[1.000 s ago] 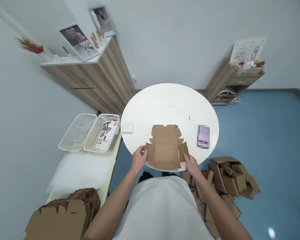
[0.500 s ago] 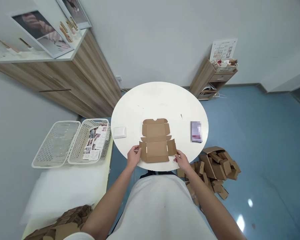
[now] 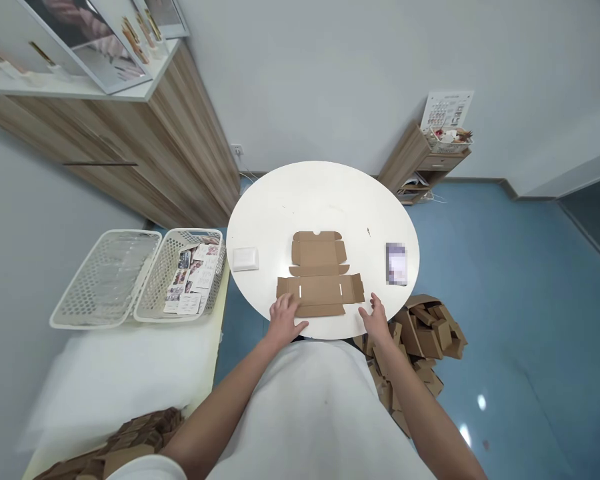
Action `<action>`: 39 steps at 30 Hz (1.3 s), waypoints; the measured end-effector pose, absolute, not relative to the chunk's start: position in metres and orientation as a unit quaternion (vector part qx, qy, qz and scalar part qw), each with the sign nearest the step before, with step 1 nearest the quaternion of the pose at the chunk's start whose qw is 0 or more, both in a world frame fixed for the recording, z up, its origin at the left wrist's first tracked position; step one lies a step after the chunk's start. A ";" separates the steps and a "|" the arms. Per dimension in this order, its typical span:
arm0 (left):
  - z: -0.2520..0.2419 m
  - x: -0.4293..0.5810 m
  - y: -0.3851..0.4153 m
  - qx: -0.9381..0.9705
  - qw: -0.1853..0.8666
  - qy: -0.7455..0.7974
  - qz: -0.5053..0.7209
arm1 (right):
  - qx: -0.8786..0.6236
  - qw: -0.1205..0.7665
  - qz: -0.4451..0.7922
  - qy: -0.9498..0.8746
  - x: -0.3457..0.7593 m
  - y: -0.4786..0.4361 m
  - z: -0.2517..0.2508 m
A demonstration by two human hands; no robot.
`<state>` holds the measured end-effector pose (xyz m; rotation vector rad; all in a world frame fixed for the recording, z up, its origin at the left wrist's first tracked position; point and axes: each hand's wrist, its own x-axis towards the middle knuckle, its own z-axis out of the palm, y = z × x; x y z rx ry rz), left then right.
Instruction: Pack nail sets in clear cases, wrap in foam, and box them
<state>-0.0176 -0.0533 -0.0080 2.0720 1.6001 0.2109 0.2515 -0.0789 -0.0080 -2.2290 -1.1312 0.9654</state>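
An unfolded brown cardboard box blank lies on the round white table before me, its side flaps spread out nearly flat. My left hand rests at its lower left corner, fingertips on the cardboard and the thumb stretched away, so it is open. My right hand is beside the right flap with its fingers apart, open and holding nothing. A small white packet lies at the table's left. Over on the right side is a purple item, blurred by pixelation.
Left of the table stand white plastic baskets; one holds printed cards. Brown cardboard boxes are heaped on the floor at right. More folded cardboard lies at lower left. A small wooden cabinet stands against the wall.
Both hands have let go of the side flaps, which now lie flatter. My left hand has shifted right over the blank's lower left corner; the right hand has opened beside it.
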 end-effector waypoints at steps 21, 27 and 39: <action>-0.004 0.011 -0.034 0.807 0.229 0.539 -0.073 | -0.729 0.213 0.416 -0.501 0.239 0.066 -0.010; 0.000 0.014 -0.025 0.797 0.235 0.549 -0.094 | -0.739 0.183 0.431 -0.484 0.240 0.081 -0.027; 0.008 0.007 0.002 0.800 0.152 0.574 -0.091 | -0.719 0.198 0.429 -0.510 0.238 0.050 -0.007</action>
